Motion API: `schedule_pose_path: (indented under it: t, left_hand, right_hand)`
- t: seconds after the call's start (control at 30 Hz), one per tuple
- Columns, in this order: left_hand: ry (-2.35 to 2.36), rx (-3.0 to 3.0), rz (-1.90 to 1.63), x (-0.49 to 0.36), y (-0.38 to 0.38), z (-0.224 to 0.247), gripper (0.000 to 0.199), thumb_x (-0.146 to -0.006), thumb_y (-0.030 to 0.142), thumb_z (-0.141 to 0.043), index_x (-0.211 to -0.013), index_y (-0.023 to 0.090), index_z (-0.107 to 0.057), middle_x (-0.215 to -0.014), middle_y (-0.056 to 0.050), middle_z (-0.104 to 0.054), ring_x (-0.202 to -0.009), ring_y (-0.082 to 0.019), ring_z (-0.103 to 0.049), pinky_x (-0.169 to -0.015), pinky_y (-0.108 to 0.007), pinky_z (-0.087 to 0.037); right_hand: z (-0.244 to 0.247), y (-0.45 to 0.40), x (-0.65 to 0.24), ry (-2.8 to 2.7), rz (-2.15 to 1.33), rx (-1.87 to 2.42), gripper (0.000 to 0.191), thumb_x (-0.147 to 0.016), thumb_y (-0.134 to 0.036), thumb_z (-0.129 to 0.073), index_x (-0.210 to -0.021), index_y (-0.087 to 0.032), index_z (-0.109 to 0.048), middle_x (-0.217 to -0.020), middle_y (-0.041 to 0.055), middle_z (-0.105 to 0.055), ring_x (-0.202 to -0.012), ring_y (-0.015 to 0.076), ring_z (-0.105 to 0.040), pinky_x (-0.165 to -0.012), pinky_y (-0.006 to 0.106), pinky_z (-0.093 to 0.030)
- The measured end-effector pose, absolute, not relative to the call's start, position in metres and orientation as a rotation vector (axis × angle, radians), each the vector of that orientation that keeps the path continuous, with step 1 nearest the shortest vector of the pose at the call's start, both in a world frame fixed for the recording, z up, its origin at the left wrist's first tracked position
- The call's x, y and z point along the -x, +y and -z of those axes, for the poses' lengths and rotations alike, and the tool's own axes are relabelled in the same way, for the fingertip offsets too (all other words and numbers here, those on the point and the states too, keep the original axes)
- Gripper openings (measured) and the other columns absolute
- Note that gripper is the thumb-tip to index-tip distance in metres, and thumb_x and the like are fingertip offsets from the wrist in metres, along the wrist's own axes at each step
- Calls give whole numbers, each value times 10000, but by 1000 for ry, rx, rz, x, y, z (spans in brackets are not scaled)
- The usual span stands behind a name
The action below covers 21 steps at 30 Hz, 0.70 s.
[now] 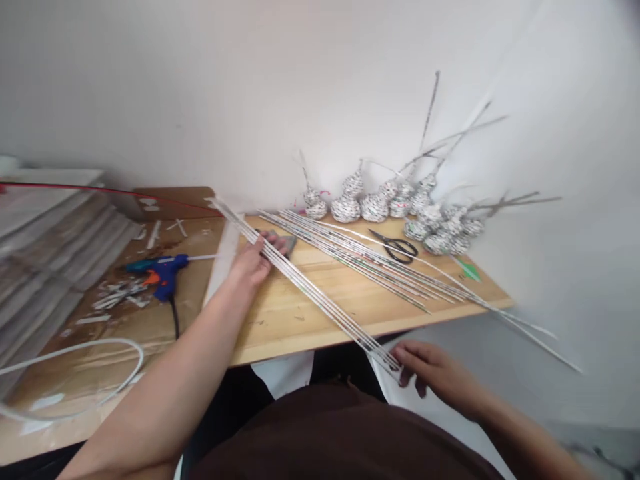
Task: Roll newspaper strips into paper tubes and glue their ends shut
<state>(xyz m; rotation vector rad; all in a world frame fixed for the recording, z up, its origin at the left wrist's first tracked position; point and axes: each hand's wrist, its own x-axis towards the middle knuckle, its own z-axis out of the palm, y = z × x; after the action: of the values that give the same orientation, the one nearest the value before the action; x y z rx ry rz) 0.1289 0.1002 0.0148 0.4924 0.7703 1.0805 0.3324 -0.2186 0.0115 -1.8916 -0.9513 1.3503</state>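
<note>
Several thin rolled-paper sticks (310,288), white with printed specks, slant in a bundle from the back of the board down over its front edge. My left hand (257,257) is closed around them near the upper end, palm turned up. At the lower end, the fingertips of my right hand (425,370) pinch the stick ends beyond the board. More printed paper sticks (350,257) lie across the wooden board, to the right of the held bundle. Beneath my left fingers a small grey object (289,245) is partly hidden.
Black-handled scissors (400,250) lie near several woven paper gourd shapes (375,207) along the wall, some with long stems sticking out. At left are a blue glue gun (167,275), paper scraps (120,293), a white looped strip (135,347) and stacked paper (45,267).
</note>
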Motion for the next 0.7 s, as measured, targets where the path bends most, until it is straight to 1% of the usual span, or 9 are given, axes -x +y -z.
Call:
schedule_pose_path:
  t: [0.07,0.17,0.23,0.3,0.4,0.5,0.7]
  left_hand:
    - [806,-490,-1111,-127,100,-20,231,-957,144,-346,-824,169,-533,-750,-22,-619,-755,-177,-682,-729,-385,-590]
    - [821,-483,-1153,-126,103,-23,237,-966,157,-336,-826,159,-526,-732,-9,-611,-759,-162,-674,-738,-356,-581]
    - [801,-488,-1174,-125,104,-22,222,-969,169,-343,-847,152,-528,-721,-3,-611,-755,-162,-671,-750,-360,-574]
    - [793,-486,-1202,-125,105,-21,208,-972,183,-351,-868,147,-527,-712,2,-614,-753,-160,-669,-764,-363,-567]
    - [789,-497,-1222,-126,104,-20,208,-976,189,-346,-884,144,-527,-713,6,-620,-748,-152,-666,-782,-362,-559]
    - [783,-519,-1228,-128,103,-21,222,-980,195,-340,-869,141,-525,-713,6,-619,-744,-143,-664,-782,-349,-557]
    - [770,-539,-1217,-129,103,-18,221,-976,198,-346,-877,141,-536,-698,9,-614,-759,-144,-662,-767,-340,-568]
  right_hand:
    - [-12,-220,-334,-818,-1401,1805,417,-853,-556,-541,-890,-146,-603,-930,77,-617,-758,181,-651,-526,230,-470]
    - [-16,-221,-334,-558,-1453,1682,434,-862,-529,-556,-1064,-147,-591,-1074,128,-627,-839,218,-683,-660,302,-544]
    - [-20,-221,-333,-414,-1497,1548,426,-878,-495,-554,-1108,-138,-585,-1149,155,-617,-925,238,-679,-783,352,-549]
    - [-24,-222,-330,-310,-1528,1431,404,-891,-462,-550,-1115,-128,-589,-1209,170,-599,-997,251,-664,-883,390,-524]
    - [-28,-222,-326,-225,-1539,1339,382,-909,-431,-536,-1114,-114,-590,-1242,185,-584,-1063,264,-641,-982,432,-469]
    - [-30,-223,-323,-204,-1525,1310,377,-917,-415,-526,-1115,-100,-592,-1235,196,-590,-1108,269,-619,-1043,450,-413]
    - [-36,-224,-319,-220,-1521,1305,410,-920,-401,-524,-1178,-87,-577,-1255,210,-581,-1153,275,-592,-1067,457,-386]
